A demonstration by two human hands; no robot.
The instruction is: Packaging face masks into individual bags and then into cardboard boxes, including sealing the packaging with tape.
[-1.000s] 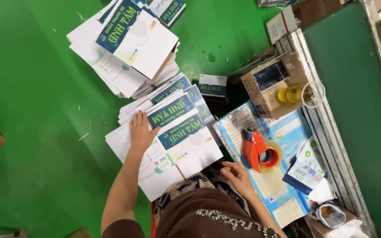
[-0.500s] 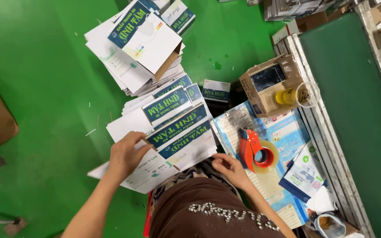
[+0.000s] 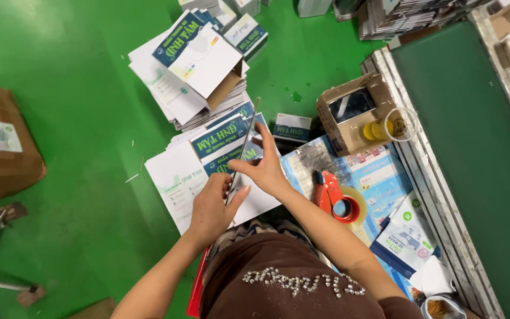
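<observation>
Both hands hold one flat, unfolded white carton blank (image 3: 245,142) raised on edge, so I see it as a thin line. My left hand (image 3: 212,207) grips its near end from the left. My right hand (image 3: 262,168) pinches it from the right, fingers spread along the sheet. Beneath the hands lies a fanned stack of flat carton blanks (image 3: 193,162), white with blue-green panels, on the green floor. A taller pile of the same blanks (image 3: 193,74) sits farther away.
A red tape dispenser (image 3: 336,201) lies on a blue printed sheet to the right. A small open cardboard box (image 3: 355,112) with a plastic cup stands by a green conveyor belt (image 3: 473,147). A brown cardboard box (image 3: 1,147) sits at far left. Small folded boxes (image 3: 246,32) lie beyond.
My left hand has lifted one blank off the stack. My right hand has come over from the blue sheet and taken hold of it too, and the blank now stands on edge.
</observation>
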